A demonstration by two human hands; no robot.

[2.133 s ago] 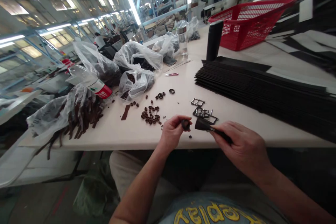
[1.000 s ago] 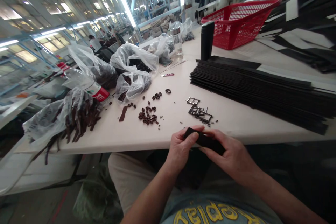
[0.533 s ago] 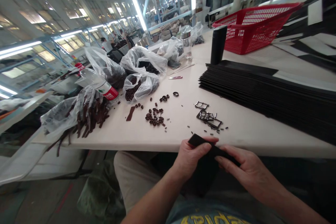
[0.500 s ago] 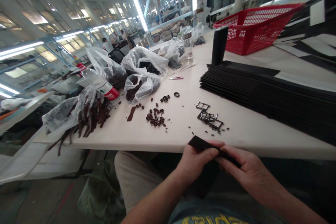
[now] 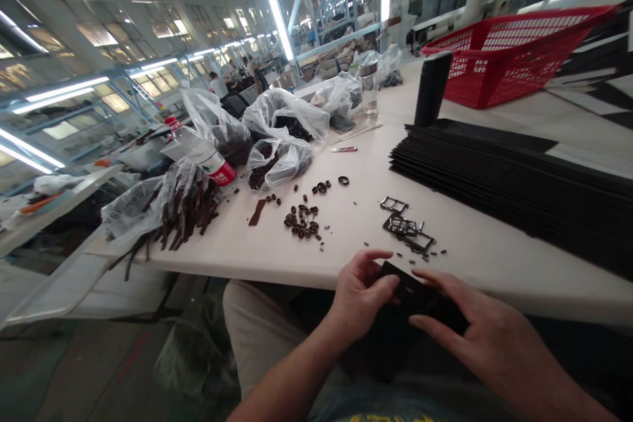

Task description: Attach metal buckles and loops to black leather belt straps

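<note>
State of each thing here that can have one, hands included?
Left hand: closed on black strip
Right hand: curled around black strip
Black strip: held, slit visible
Buckles: loosely heaped
Brown loops: loose, scattered
Black panels: stacked
Front plastic bag: open, filled
Glass bottle: upright, capped
Red-labelled bottle: tilted

Both hands (image 5: 420,306) hang low before the torso, thumbs and fingers bent, palms facing.

Beyond the person's fingers (image 5: 380,254), the pale table (image 5: 267,252) bears metal frames (image 5: 403,225); brown loops (image 5: 301,229) lie left of them, a stack of black strips (image 5: 509,175) to their right.
</note>
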